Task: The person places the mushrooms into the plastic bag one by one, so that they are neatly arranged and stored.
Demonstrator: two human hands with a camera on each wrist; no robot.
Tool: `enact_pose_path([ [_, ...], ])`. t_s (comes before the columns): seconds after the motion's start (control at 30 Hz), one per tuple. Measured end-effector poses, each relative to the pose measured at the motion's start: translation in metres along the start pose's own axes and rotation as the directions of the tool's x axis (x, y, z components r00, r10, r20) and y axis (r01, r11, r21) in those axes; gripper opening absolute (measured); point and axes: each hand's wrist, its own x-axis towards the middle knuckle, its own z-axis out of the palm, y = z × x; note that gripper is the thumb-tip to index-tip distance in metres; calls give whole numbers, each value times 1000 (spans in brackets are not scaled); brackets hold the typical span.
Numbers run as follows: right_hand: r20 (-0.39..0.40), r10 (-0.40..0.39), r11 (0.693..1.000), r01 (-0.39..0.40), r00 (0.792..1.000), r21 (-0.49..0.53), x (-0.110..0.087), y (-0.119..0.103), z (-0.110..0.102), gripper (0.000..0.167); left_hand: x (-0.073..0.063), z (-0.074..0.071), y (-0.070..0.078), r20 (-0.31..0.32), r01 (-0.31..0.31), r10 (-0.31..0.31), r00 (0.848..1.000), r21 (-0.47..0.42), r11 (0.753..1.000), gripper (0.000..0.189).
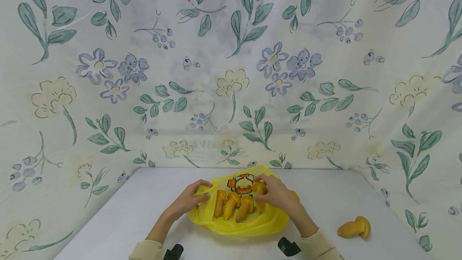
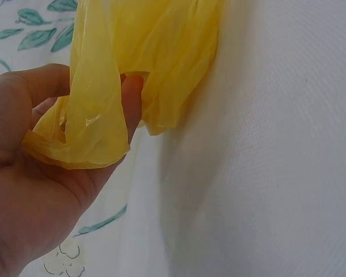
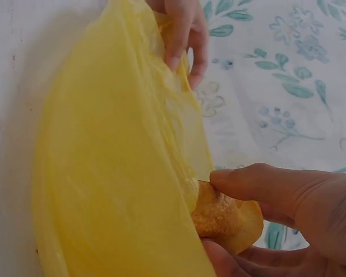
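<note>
A yellow plastic bag (image 1: 252, 228) with an orange printed design lies on the table, its mouth spread. Several brown mushrooms (image 1: 245, 208) sit side by side at it. My left hand (image 1: 189, 198) grips the bag's left edge; in the left wrist view the thin yellow plastic (image 2: 95, 135) passes between thumb and fingers. With thumb and fingers, my right hand (image 1: 277, 191) pinches another mushroom (image 3: 222, 216) at the bag's right part. The bag's side hides part of that mushroom in the right wrist view.
One more mushroom (image 1: 355, 228) lies apart on the white table (image 1: 321, 212), to the right of the bag. A floral curtain (image 1: 231, 91) hangs behind the table and along its sides. Two dark wrist-camera pieces (image 1: 288, 246) show near the forearms.
</note>
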Motion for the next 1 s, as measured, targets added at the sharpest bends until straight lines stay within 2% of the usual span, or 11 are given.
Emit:
enact_pose_path([
  [0.33,48,9,1000,-9,999,-14,1,0,5,46,0,0,0,-5,8,-8,1000,-3,1000,33],
  [0.73,96,63,997,-59,993,-48,0,3,7,43,-1,0,1,-5,7,-7,1000,-7,1000,34],
  [1.0,137,76,997,-73,988,-28,-3,7,9,45,-1,0,0,1,-4,4,1000,-5,1000,33],
])
